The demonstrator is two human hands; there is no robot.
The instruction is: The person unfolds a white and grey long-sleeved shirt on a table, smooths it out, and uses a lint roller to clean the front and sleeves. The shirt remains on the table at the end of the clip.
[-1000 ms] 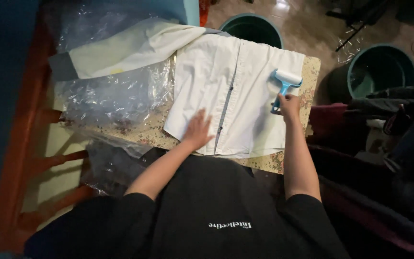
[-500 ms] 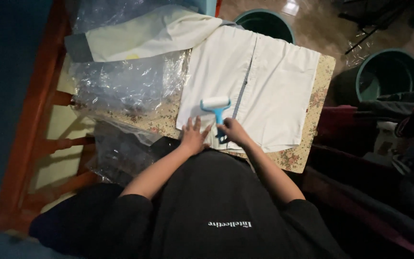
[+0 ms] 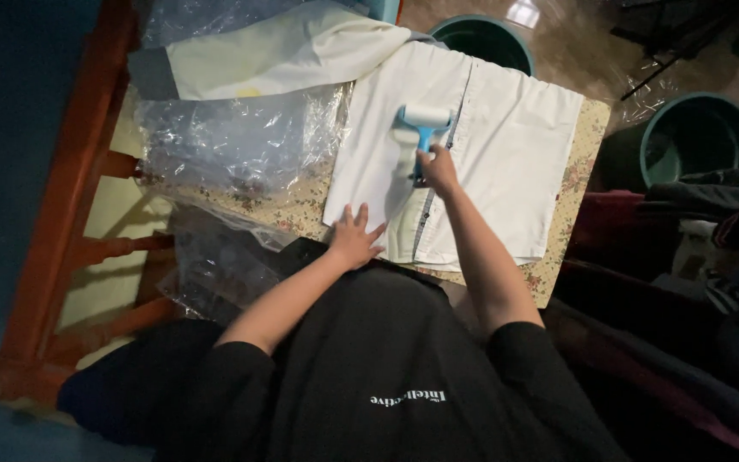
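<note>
Crumpled clear plastic sheeting [image 3: 233, 141] and a folded cream garment [image 3: 275, 51] crowd the floral-patterned tabletop [image 3: 588, 162] to my left of the flat white button-up shirt [image 3: 515, 145], and two round green buckets [image 3: 699, 137] stand on the floor beyond it. My right hand [image 3: 436, 167] has its fingers wrapped around the handle of the blue-handled white lint roller [image 3: 421, 128]; the handle points back toward me, and the roller head lies crosswise on the shirt beside the placket. My left hand [image 3: 354, 238] rests with fingers spread on the shirt's near edge.

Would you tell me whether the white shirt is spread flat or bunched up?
Spread flat: the white shirt lies smooth across the floral table.
</note>
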